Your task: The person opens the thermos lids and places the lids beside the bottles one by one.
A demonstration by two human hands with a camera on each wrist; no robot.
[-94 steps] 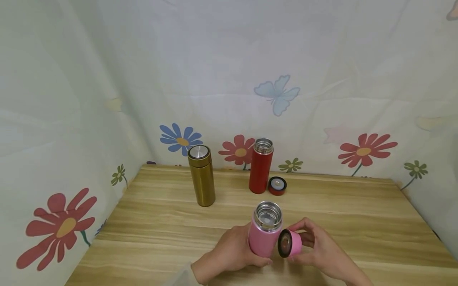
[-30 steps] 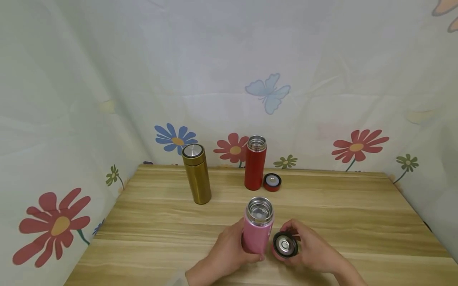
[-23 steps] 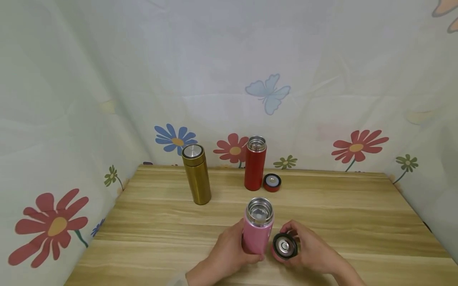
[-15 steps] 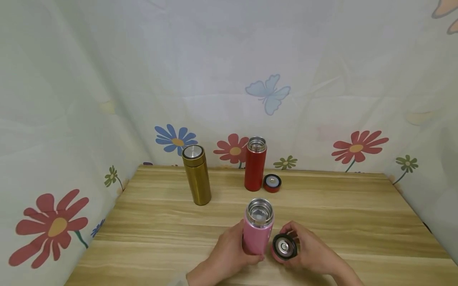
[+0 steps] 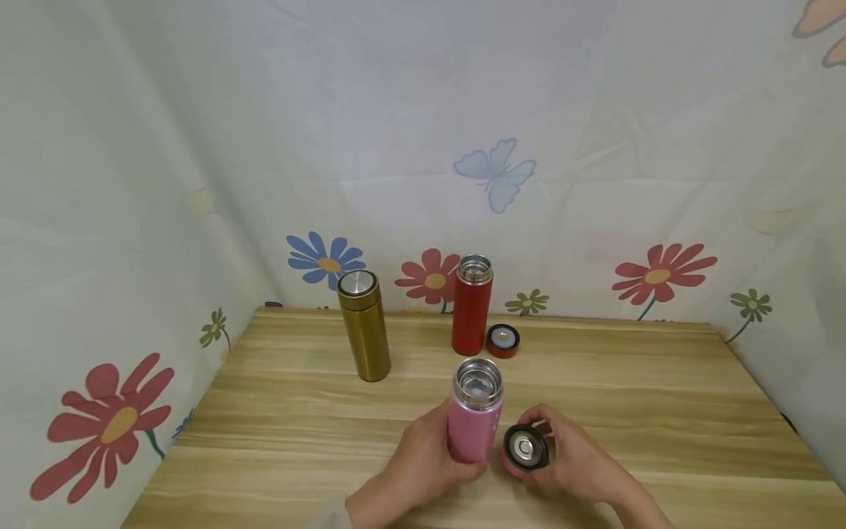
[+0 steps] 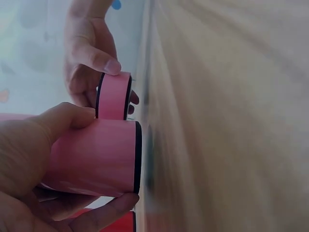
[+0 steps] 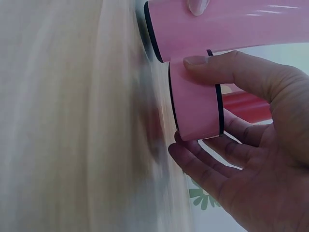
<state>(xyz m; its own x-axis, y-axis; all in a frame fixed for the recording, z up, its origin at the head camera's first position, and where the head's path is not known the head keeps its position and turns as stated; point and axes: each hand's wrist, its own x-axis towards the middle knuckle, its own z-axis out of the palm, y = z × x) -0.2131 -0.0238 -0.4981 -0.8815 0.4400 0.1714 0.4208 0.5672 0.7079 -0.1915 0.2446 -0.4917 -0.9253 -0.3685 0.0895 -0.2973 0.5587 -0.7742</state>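
My left hand (image 5: 423, 459) grips a pink thermos bottle (image 5: 474, 430) round its body. The bottle has no lid on, and its steel mouth faces up. Beside it, my right hand (image 5: 584, 459) holds the round pink lid (image 5: 525, 447) by its sides, with the inner face and dark ring upward. In the right wrist view, the thumb presses on the near side of the lid (image 7: 195, 106), with the other fingers behind and below it. The bottle's black-rimmed base (image 6: 138, 157) appears just above the tabletop in the left wrist view.
A red thermos bottle (image 5: 472, 316) stands uncapped farther back, its red lid (image 5: 504, 342) lying upside down next to it. To the left stands a gold thermos (image 5: 368, 338) with its lid on. A flower-printed curtain (image 5: 562, 235) hangs behind the wooden table (image 5: 284, 411).
Earlier the lid was tipped sideways with its inner face leftward; it has been turned face up and lowered. Within the last half second the pink bottle and lid have risen slightly.
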